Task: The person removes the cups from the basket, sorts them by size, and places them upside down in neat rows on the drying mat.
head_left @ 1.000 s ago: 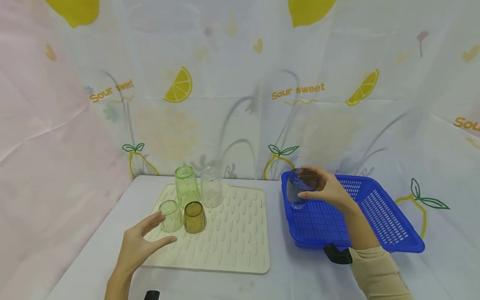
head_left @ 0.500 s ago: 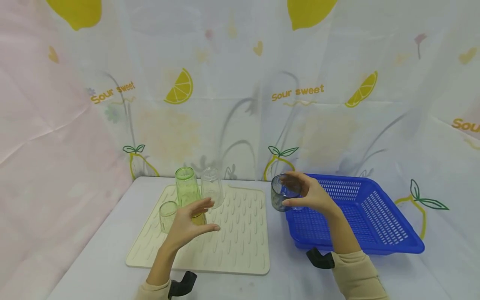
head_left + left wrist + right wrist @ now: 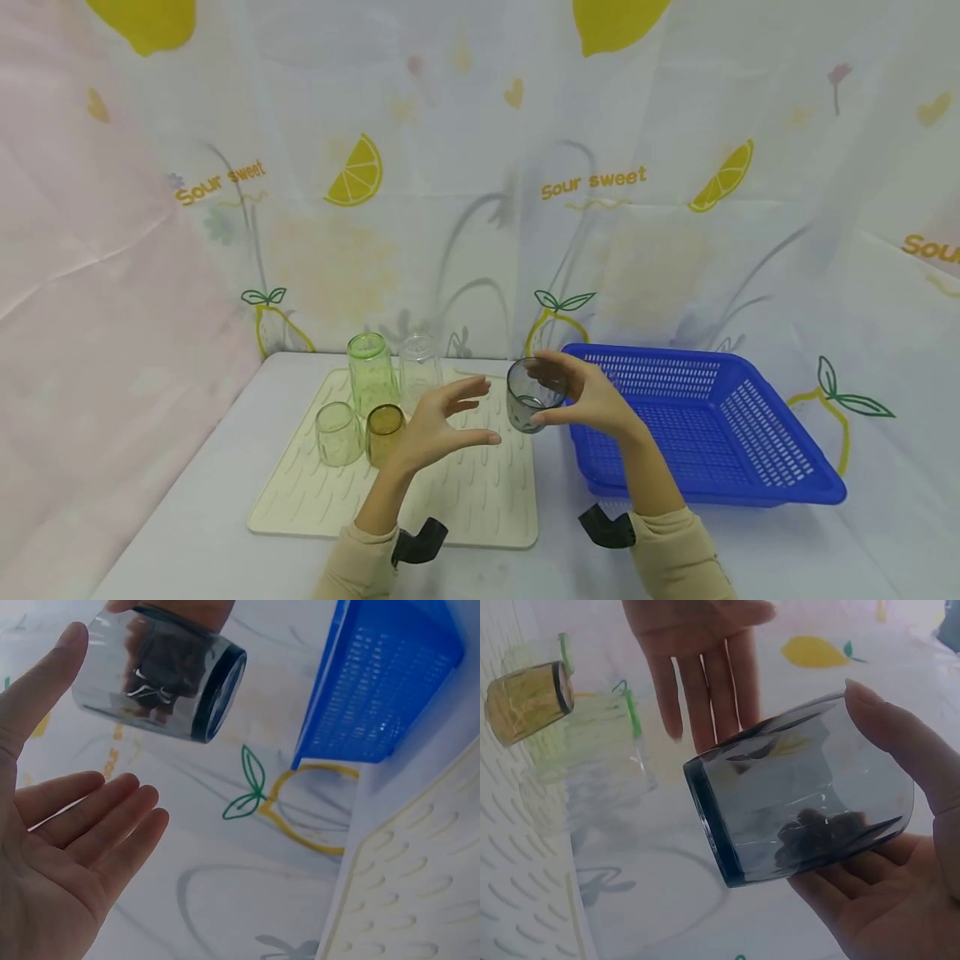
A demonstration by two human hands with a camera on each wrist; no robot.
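Note:
My right hand (image 3: 596, 404) grips a bluish-grey glass tumbler (image 3: 522, 400) by its side, in the air between the mat and the basket. In the right wrist view the thumb and fingers lie around the tumbler (image 3: 795, 795), near its rim, its thick dark base pointing away. To its left hovers my left hand (image 3: 431, 429), thumb spread from nearly straight fingers, nothing in it. A gap separates those fingers from the tumbler (image 3: 150, 682) in the left wrist view. Behind the left hand an amber glass (image 3: 385, 425) stands on the cream ridged mat (image 3: 480, 508), partly hidden.
Also on the mat are a tall green glass (image 3: 371, 379), a tall clear glass (image 3: 417, 367) and a short pale green glass (image 3: 337, 437). At right sits a blue perforated basket (image 3: 780, 417). A lemon-print cloth (image 3: 480, 250) hangs behind the table.
My right hand has carried the tumbler leftward from above the basket to the mat's right edge. My left hand has moved right from beside the short glasses, coming closer to the tumbler.

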